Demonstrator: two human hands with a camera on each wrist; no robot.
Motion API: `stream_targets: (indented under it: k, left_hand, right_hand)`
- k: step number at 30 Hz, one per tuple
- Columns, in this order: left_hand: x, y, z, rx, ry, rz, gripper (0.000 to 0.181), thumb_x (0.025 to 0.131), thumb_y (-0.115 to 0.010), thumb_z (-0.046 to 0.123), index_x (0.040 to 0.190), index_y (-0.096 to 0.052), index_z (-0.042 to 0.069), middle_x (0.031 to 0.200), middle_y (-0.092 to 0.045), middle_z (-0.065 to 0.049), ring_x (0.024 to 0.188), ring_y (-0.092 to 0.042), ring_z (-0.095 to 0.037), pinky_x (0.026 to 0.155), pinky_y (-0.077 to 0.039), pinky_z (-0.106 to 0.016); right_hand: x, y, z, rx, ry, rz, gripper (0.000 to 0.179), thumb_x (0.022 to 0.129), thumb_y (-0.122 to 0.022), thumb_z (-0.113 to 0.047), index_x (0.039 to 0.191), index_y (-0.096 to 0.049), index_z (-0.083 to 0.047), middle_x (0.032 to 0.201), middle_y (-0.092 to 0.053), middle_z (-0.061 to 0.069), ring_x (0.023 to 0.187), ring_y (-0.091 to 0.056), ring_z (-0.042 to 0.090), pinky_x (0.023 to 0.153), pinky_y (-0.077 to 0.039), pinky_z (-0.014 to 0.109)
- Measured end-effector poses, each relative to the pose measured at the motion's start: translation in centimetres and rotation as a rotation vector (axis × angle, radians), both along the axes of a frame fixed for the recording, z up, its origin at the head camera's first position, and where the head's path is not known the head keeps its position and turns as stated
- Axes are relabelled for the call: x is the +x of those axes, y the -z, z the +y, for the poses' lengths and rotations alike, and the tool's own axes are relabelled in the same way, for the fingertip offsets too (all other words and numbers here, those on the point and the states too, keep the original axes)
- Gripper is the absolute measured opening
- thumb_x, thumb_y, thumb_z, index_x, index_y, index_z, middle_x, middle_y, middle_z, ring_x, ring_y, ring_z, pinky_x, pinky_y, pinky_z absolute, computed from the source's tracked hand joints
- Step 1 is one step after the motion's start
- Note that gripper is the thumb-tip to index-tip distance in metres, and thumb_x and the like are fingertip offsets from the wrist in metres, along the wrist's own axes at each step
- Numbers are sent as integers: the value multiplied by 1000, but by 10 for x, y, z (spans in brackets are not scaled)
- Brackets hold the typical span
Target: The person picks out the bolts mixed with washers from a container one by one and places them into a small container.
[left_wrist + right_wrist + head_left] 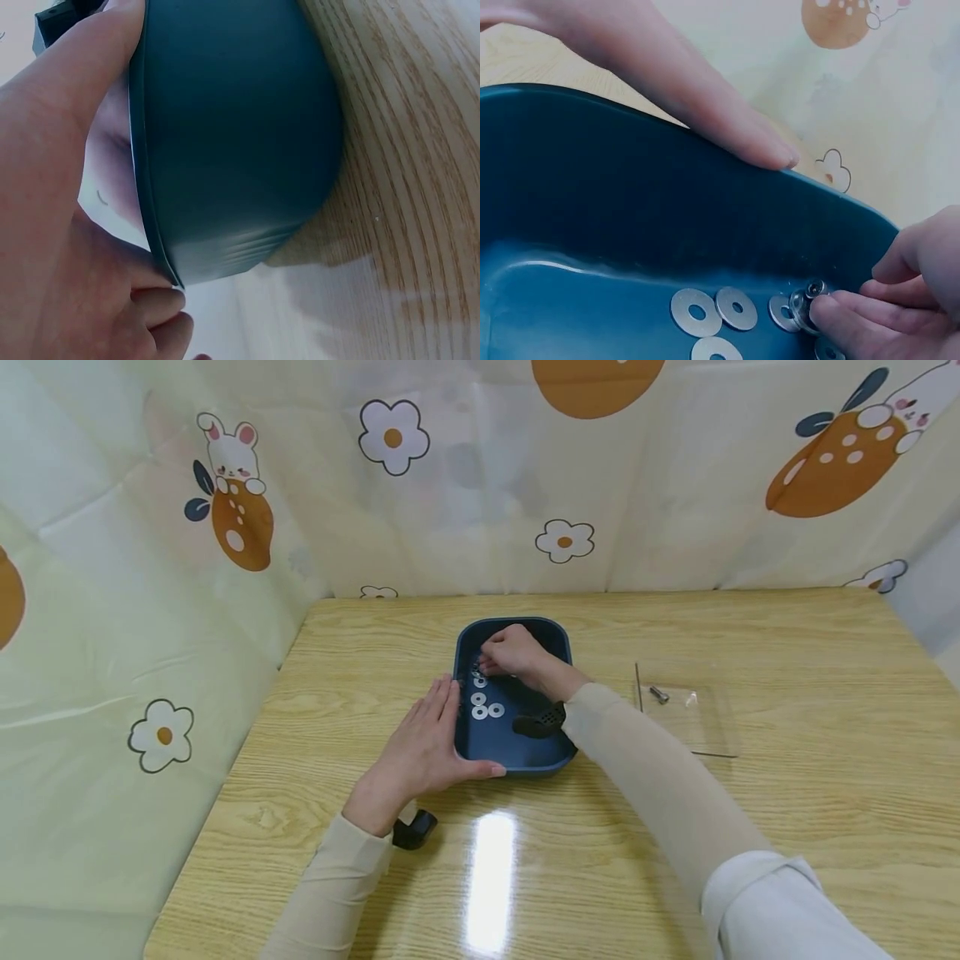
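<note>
A dark blue tray (517,752) stands on the table, with several flat metal washers (478,712) lying in its left half. My left hand (423,752) lies against the tray's left side, fingers straight along the rim and thumb on the near rim. Inside the tray, at the far left, is my right hand (517,652). In the right wrist view its fingertips (826,309) touch a small cluster of metal hardware (804,304) beside a washer. The thumb is apart from those fingers, and part of the cluster is hidden behind them.
Right of the tray, a clear flat sheet or bag (690,727) with dark edge lines lies on the wooden table (825,735). A metal bolt (659,695) rests on it. A patterned curtain (480,510) hangs behind the table.
</note>
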State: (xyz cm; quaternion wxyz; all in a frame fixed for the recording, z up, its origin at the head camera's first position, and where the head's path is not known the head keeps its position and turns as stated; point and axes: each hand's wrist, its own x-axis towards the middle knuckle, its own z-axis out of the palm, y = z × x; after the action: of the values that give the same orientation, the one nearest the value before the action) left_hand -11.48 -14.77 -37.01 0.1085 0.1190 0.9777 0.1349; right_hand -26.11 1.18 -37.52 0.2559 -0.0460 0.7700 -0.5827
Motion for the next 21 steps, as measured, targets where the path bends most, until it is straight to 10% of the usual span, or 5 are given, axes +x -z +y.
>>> stream_targets:
  k: [21]
  left_hand:
    - [-1,-1,1,-7,10,11,131,71,-61,85,159,-7,4,168,-1,-12,156,-5,-24,127,-14,-43]
  right_hand:
    - [-4,4,-9,-5,61,-62,35,101,-48,-5,131,-57,10,118,-64,25,111,-66,32,100,-54,38]
